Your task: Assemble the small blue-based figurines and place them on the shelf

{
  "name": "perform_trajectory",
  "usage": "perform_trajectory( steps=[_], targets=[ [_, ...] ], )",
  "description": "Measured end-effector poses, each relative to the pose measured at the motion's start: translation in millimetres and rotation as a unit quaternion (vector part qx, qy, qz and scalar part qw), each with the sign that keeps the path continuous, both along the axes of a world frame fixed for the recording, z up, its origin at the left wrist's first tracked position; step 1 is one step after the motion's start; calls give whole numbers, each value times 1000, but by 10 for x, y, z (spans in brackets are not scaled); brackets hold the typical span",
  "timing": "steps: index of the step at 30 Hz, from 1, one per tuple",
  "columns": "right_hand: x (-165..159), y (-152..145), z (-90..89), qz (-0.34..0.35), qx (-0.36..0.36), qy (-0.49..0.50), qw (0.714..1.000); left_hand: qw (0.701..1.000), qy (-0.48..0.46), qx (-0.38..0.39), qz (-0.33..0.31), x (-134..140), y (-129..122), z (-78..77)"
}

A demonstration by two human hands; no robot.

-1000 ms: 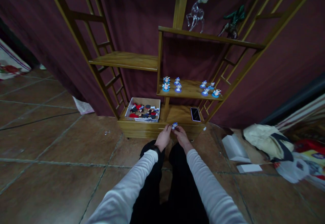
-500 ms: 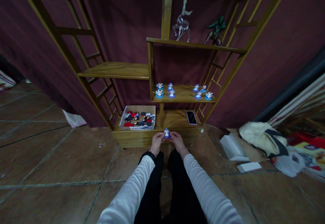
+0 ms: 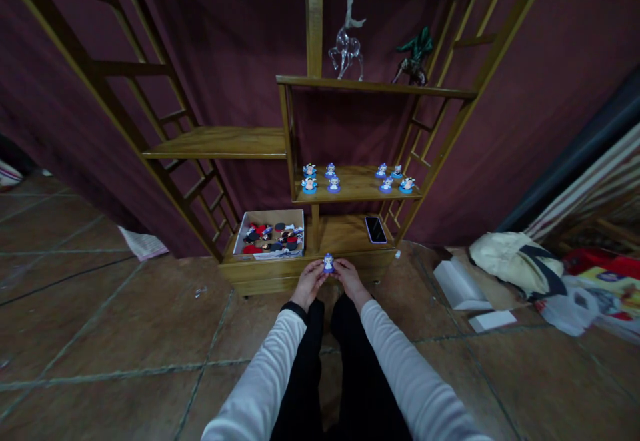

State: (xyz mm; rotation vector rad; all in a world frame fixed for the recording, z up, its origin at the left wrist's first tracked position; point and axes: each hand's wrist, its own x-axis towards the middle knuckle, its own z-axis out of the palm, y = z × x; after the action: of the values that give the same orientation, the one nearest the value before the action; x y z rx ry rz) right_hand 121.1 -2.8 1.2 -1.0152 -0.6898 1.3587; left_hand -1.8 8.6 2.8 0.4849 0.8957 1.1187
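Between my two hands, in front of the low cabinet, a small purple-and-white figurine stands upright on its purple base. My left hand pinches it from the left side, and my right hand pinches it from the right. Several similar figurines stand in two groups on the middle shelf; purple ones such as this figurine are beside blue-based ones such as this figurine. An open box on the lower board holds several red and black figurines, lying jumbled.
A phone lies on the lower board at right. A clear deer statuette and a green figure stand on the upper shelf. White boxes, a cream bag and a plastic bag lie on the floor at right.
The view has shifted slightly, so the shelf sits a little further left. Both hands still hold the figurine at about the same spot before the cabinet.
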Motion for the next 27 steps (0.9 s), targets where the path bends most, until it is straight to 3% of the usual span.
perform_trajectory(
  steps=[13, 20, 27],
  targets=[
    [14, 37, -63, -28, 36, -61, 997, 996, -35, -31, -74, -26, -13, 36],
    [-40, -5, -10, 7, 41, -42, 998, 1000, -25, -14, -1, -26, 13, -20],
    [-86, -5, -16, 40, 75, -53, 995, 999, 21, 32, 28, -23, -13, -19]
  ],
)
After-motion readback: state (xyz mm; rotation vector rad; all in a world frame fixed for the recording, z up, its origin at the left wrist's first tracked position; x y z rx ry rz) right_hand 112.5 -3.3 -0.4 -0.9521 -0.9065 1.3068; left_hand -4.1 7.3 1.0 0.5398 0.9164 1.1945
